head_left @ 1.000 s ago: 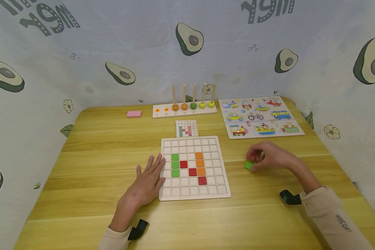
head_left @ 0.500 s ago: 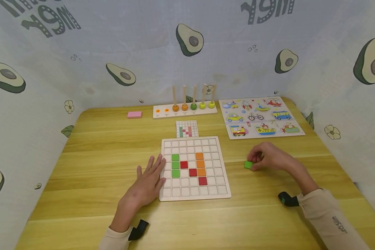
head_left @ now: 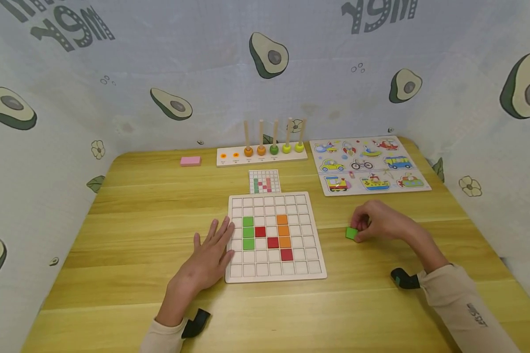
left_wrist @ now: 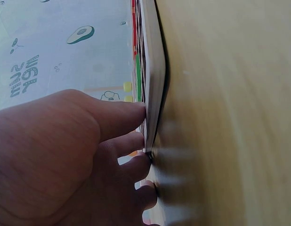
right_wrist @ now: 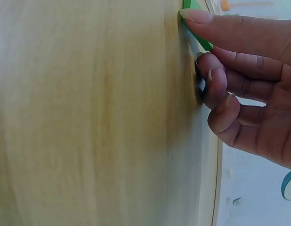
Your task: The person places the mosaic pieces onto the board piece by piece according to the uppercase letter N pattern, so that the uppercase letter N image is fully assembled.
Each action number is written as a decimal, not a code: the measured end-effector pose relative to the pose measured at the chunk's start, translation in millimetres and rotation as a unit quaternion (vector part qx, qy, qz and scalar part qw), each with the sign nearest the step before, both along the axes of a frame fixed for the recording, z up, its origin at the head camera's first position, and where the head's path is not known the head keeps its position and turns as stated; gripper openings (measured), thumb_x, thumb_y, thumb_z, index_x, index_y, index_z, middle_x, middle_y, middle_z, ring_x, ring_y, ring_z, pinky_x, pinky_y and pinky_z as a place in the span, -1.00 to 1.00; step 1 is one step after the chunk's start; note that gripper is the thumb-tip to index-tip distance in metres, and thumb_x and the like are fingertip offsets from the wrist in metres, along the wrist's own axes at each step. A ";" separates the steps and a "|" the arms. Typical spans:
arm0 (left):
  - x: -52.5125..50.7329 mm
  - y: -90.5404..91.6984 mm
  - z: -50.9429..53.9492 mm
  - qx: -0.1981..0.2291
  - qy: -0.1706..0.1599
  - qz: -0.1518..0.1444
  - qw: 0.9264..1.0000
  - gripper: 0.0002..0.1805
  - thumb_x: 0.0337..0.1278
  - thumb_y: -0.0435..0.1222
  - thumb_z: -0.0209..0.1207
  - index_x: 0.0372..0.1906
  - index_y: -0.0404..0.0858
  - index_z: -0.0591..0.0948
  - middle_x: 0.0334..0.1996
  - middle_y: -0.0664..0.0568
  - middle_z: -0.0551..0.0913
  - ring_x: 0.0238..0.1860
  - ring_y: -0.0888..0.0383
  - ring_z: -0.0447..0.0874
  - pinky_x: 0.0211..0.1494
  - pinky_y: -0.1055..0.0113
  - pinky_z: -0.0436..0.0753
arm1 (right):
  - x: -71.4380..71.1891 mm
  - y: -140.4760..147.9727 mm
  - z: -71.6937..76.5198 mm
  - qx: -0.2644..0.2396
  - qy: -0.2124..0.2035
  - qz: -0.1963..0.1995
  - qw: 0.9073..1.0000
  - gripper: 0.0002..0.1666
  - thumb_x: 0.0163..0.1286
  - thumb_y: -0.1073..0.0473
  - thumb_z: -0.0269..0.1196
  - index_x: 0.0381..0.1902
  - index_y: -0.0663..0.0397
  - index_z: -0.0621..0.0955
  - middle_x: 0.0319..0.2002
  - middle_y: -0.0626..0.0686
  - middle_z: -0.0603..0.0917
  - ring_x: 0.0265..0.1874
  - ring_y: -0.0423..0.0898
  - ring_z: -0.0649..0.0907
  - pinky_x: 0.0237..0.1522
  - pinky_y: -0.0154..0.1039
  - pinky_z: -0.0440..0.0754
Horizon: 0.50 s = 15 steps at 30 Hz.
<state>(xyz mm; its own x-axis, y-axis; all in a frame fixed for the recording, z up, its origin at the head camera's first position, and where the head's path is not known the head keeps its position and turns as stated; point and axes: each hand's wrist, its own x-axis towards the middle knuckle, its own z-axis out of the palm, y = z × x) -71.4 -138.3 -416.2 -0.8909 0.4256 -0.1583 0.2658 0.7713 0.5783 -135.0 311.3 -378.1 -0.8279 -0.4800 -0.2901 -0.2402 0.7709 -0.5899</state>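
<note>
A pale wooden grid board [head_left: 306, 235] lies at the middle of the table, with green, red and orange square tiles set in several of its cells. My left hand [head_left: 206, 260] rests flat with spread fingers on the board's left edge; the left wrist view shows the thumb [left_wrist: 122, 115] touching that edge. Right of the board, my right hand [head_left: 380, 223] pinches a green square tile [head_left: 351, 233] between thumb and fingers, low at the tabletop. In the right wrist view the green tile [right_wrist: 197, 35] is partly hidden behind the thumb.
A small pattern card [head_left: 264, 181] lies just beyond the board. Farther back stand a bead-and-peg counting stand [head_left: 261, 156] and a pink block [head_left: 190, 161]. A vehicle puzzle board [head_left: 371, 166] lies at the back right. Avocado-print cloth [head_left: 221, 63] surrounds the table.
My right wrist and sleeve have shifted slightly left, while the fingers stay at the green tile. The left hand and the tiles on the board have not moved.
</note>
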 end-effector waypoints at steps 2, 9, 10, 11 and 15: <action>0.1 0.2 0.2 0.000 0.000 0.000 1.000 -0.27 0.68 -0.28 0.08 0.74 -0.33 0.11 0.77 -0.13 -0.06 0.76 -0.23 -0.28 0.59 -0.54 -0.28 | -0.1 0.3 -0.2 0.001 0.000 0.001 1.000 -0.77 0.19 0.30 0.63 -0.30 0.13 0.74 -0.39 -0.09 0.66 -0.39 -0.14 0.57 -0.34 -0.32 0.59; 0.0 0.3 0.0 0.001 -0.002 -0.001 1.000 -0.27 0.69 -0.28 0.08 0.74 -0.33 0.11 0.77 -0.13 -0.07 0.76 -0.23 -0.29 0.59 -0.53 -0.29 | -2.4 -0.7 0.5 -0.005 -0.004 0.000 1.000 -0.88 0.31 0.27 0.57 -0.34 0.09 0.78 -0.38 -0.11 0.73 -0.38 -0.15 0.61 -0.30 -0.33 0.64; -0.3 0.3 -0.3 0.001 -0.003 -0.001 1.000 -0.27 0.69 -0.27 0.07 0.74 -0.32 0.10 0.77 -0.12 -0.08 0.76 -0.23 -0.30 0.59 -0.53 -0.30 | -3.1 -1.1 0.6 -0.008 -0.003 -0.001 1.000 -0.90 0.33 0.27 0.56 -0.35 0.08 0.79 -0.39 -0.11 0.74 -0.39 -0.16 0.62 -0.29 -0.33 0.64; -0.5 0.3 -0.3 0.003 -0.001 -0.002 1.000 -0.27 0.69 -0.28 0.07 0.74 -0.33 0.11 0.77 -0.14 -0.07 0.76 -0.24 -0.29 0.59 -0.54 -0.29 | -3.7 -1.7 1.0 -0.011 -0.002 -0.001 1.000 -0.91 0.34 0.27 0.55 -0.35 0.07 0.80 -0.39 -0.11 0.75 -0.40 -0.17 0.62 -0.29 -0.33 0.65; -0.6 0.4 -0.5 0.003 -0.001 -0.002 1.000 -0.27 0.69 -0.27 0.07 0.74 -0.32 0.10 0.77 -0.13 -0.08 0.76 -0.24 -0.29 0.59 -0.53 -0.29 | -5.9 -5.6 3.2 -0.028 -0.003 -0.001 1.000 -0.93 0.41 0.26 0.50 -0.32 0.04 0.84 -0.39 -0.12 0.78 -0.40 -0.19 0.65 -0.27 -0.34 0.66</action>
<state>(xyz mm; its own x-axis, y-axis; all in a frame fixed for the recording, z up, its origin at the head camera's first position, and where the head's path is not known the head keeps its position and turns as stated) -72.0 -137.9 -416.7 -0.8891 0.4302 -0.1565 0.2681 0.7665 0.5836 -140.9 305.7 -374.9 -0.8268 -0.4944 -0.2684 -0.2349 0.7370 -0.6338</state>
